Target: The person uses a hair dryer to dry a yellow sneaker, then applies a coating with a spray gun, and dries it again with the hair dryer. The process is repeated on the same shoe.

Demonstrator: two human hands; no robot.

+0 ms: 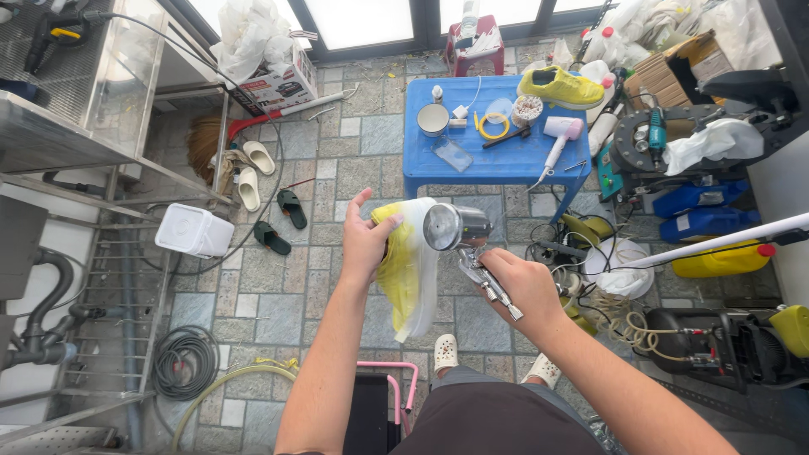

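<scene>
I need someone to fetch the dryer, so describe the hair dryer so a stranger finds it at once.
Look at the blue plastic table on the tiled floor ahead of the person. Near its right edge, just below the yellow sneaker, lies the hair dryer. It is the only pale pink and white thing there, its long handle pointing toward the table's front edge.

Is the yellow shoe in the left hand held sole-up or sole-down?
Neither: the yellow shoe is on its side, white sole edge facing right toward the spray gun; the left hand grips its upper.

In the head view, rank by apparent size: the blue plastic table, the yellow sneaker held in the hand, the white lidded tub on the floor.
1. Blue plastic table
2. Yellow sneaker in the left hand, though nearness to the camera enlarges it
3. White lidded tub
</scene>
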